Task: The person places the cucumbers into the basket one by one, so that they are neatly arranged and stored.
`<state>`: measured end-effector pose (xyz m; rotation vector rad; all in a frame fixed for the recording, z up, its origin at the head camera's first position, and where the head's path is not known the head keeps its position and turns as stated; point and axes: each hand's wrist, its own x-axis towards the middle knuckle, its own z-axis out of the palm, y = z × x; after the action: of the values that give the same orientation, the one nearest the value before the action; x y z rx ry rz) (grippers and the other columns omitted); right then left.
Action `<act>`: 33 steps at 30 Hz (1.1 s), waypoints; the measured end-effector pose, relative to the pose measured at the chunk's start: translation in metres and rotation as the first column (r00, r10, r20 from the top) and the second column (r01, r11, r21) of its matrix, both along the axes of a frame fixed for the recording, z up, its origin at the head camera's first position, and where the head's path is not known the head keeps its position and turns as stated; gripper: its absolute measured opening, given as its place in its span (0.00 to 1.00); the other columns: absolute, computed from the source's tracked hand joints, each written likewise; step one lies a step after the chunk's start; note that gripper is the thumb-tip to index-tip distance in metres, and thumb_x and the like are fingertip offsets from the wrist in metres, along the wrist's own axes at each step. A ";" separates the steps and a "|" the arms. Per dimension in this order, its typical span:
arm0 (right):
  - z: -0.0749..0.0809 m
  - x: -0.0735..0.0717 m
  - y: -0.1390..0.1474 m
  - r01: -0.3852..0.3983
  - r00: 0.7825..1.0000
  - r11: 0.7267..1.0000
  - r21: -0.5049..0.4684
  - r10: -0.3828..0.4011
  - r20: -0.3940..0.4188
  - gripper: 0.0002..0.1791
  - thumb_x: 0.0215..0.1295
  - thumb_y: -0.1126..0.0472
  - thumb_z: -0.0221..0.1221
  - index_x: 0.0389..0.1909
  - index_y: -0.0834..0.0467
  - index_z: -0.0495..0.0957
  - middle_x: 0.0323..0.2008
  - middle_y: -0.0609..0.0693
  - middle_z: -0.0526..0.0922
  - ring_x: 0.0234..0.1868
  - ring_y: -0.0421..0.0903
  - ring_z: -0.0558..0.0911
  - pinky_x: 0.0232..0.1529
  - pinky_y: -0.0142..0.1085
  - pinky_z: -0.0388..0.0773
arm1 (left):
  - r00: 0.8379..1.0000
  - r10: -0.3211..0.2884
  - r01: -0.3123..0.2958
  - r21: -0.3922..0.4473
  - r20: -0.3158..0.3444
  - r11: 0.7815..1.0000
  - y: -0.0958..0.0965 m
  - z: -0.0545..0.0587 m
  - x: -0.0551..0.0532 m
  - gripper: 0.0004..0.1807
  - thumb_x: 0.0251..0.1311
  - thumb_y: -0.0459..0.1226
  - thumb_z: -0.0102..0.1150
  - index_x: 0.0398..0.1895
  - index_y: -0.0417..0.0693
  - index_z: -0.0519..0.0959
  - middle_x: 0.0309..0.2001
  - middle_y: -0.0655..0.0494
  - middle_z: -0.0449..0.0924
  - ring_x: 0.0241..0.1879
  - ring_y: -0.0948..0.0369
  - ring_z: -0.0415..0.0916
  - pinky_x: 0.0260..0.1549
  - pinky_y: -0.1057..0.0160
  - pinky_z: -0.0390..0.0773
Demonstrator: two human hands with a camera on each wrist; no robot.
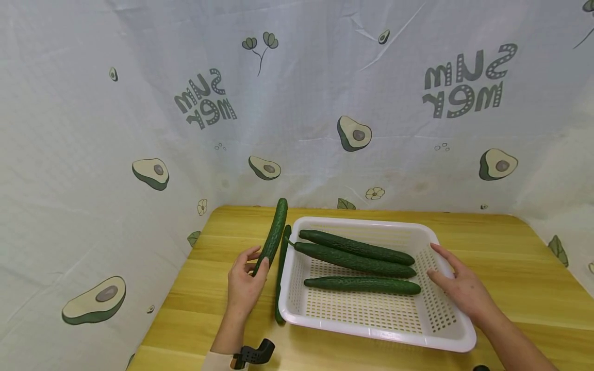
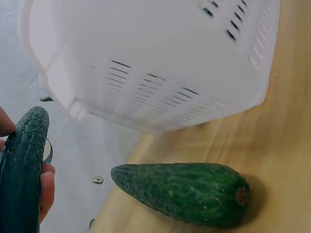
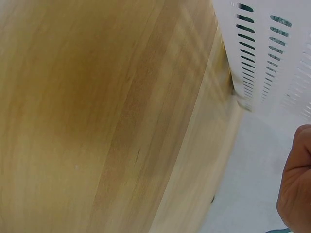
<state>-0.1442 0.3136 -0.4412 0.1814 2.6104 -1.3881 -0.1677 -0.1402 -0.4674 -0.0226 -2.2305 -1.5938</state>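
Note:
My left hand grips the lower end of a dark green cucumber, which slants upward beside the basket's left side. In the left wrist view that held cucumber appears at the left edge with fingertips around it. At the right end of a white perforated plastic basket, my right hand holds the rim, thumb over the inner side; its other fingers are mostly hidden. Inside the basket lie three cucumbers, roughly side by side. Another cucumber lies on the table along the basket's left outside wall.
The wooden table carries the basket and the loose cucumber. A pale cloth printed with avocados hangs behind the table and at both sides. A black wrist device sits on my left wrist.

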 end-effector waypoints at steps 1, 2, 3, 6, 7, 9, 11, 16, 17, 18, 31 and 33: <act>0.000 0.000 0.000 0.000 1.000 1.000 0.003 0.000 0.001 0.42 0.80 0.48 0.50 0.84 0.48 0.36 0.68 0.84 0.57 0.32 0.49 0.88 0.28 0.45 0.87 | 1.000 -0.001 0.001 -0.016 -0.013 1.000 0.001 0.001 0.000 0.19 0.65 0.32 0.66 0.59 0.45 0.81 0.49 0.44 0.83 0.38 0.55 0.83 0.30 0.67 0.83; 0.000 0.000 0.000 0.001 1.000 1.000 0.001 -0.001 0.002 0.42 0.80 0.48 0.50 0.84 0.48 0.36 0.68 0.84 0.57 0.32 0.49 0.88 0.28 0.45 0.87 | 1.000 -0.003 0.002 -0.031 -0.028 1.000 0.001 0.003 0.001 0.19 0.64 0.32 0.66 0.58 0.45 0.81 0.49 0.45 0.83 0.38 0.55 0.83 0.31 0.67 0.83; 0.000 0.000 0.000 0.001 1.000 1.000 0.000 -0.001 0.003 0.42 0.80 0.48 0.50 0.84 0.48 0.36 0.68 0.84 0.57 0.32 0.49 0.88 0.28 0.46 0.87 | 0.999 -0.006 0.004 -0.045 -0.043 0.999 0.002 0.004 0.002 0.19 0.64 0.32 0.67 0.58 0.46 0.81 0.49 0.45 0.83 0.38 0.54 0.84 0.33 0.66 0.83; -0.001 0.000 0.000 -0.001 1.000 1.000 0.002 0.001 0.006 0.42 0.80 0.48 0.50 0.84 0.48 0.36 0.69 0.83 0.56 0.32 0.49 0.88 0.28 0.45 0.87 | 0.997 -0.013 0.007 -0.078 -0.081 0.997 0.003 0.007 0.003 0.20 0.63 0.32 0.67 0.58 0.46 0.81 0.48 0.46 0.84 0.39 0.54 0.85 0.36 0.66 0.82; -0.001 0.000 0.000 -0.002 1.000 1.000 0.000 0.002 0.006 0.42 0.80 0.48 0.50 0.84 0.48 0.36 0.69 0.83 0.56 0.32 0.49 0.88 0.28 0.46 0.87 | 0.996 -0.016 0.009 -0.084 -0.089 0.996 0.003 0.008 0.003 0.20 0.63 0.31 0.67 0.58 0.46 0.81 0.48 0.46 0.84 0.39 0.54 0.85 0.37 0.66 0.82; -0.001 0.000 0.000 -0.003 1.000 1.000 0.001 0.003 0.005 0.42 0.80 0.48 0.50 0.84 0.48 0.36 0.69 0.83 0.56 0.32 0.49 0.88 0.28 0.45 0.87 | 0.995 -0.015 0.006 -0.096 -0.099 0.995 0.004 0.010 0.003 0.20 0.63 0.31 0.67 0.58 0.45 0.81 0.48 0.47 0.84 0.39 0.54 0.85 0.37 0.66 0.82; -0.001 0.000 0.000 -0.004 1.000 1.000 0.006 0.004 0.004 0.42 0.80 0.48 0.50 0.84 0.48 0.36 0.69 0.83 0.55 0.32 0.49 0.88 0.28 0.45 0.87 | 0.994 -0.009 -0.002 -0.105 -0.106 0.994 0.004 0.011 0.003 0.20 0.63 0.31 0.67 0.58 0.44 0.81 0.48 0.47 0.85 0.39 0.54 0.85 0.37 0.66 0.82; -0.001 0.000 0.001 -0.001 1.000 1.000 -0.003 0.001 -0.001 0.42 0.80 0.48 0.50 0.84 0.48 0.36 0.69 0.83 0.56 0.32 0.49 0.88 0.28 0.46 0.87 | 0.992 -0.003 -0.015 -0.133 -0.130 0.991 0.004 0.015 0.005 0.20 0.62 0.32 0.68 0.58 0.44 0.81 0.48 0.47 0.85 0.40 0.53 0.85 0.38 0.65 0.83; -0.001 0.000 0.000 -0.001 1.000 1.000 -0.006 0.001 -0.002 0.42 0.80 0.48 0.50 0.84 0.48 0.36 0.68 0.83 0.57 0.32 0.49 0.88 0.28 0.46 0.87 | 0.990 -0.006 -0.014 -0.139 -0.140 0.990 0.004 0.016 0.005 0.20 0.62 0.32 0.69 0.58 0.44 0.81 0.48 0.48 0.85 0.40 0.53 0.85 0.38 0.65 0.83; -0.001 0.000 0.000 0.000 1.000 1.000 -0.007 0.000 -0.003 0.42 0.80 0.49 0.50 0.84 0.48 0.36 0.68 0.84 0.57 0.32 0.49 0.88 0.28 0.46 0.87 | 0.989 -0.008 -0.013 -0.145 -0.148 0.989 0.004 0.017 0.005 0.20 0.61 0.32 0.69 0.57 0.45 0.81 0.48 0.48 0.85 0.40 0.53 0.85 0.38 0.65 0.83; -0.001 0.000 0.001 -0.002 1.000 1.000 0.014 0.002 -0.002 0.42 0.80 0.48 0.50 0.84 0.49 0.36 0.69 0.83 0.55 0.32 0.49 0.88 0.28 0.45 0.87 | 0.960 -0.153 0.104 -0.209 -0.235 0.972 0.010 0.031 0.005 0.24 0.56 0.32 0.74 0.57 0.50 0.82 0.47 0.50 0.86 0.39 0.54 0.86 0.38 0.61 0.86; -0.001 0.000 0.001 -0.001 1.000 1.000 0.010 0.001 -0.001 0.42 0.80 0.48 0.50 0.84 0.48 0.36 0.69 0.83 0.55 0.32 0.49 0.88 0.28 0.45 0.87 | 0.949 -0.184 0.123 -0.237 -0.255 0.964 0.012 0.035 0.004 0.25 0.55 0.32 0.75 0.57 0.49 0.82 0.47 0.51 0.86 0.38 0.55 0.86 0.37 0.60 0.86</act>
<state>-0.1443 0.3142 -0.4422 0.1805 2.6182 -1.3759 -0.1634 -0.1278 -0.4327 -0.4628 -2.2125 -1.3159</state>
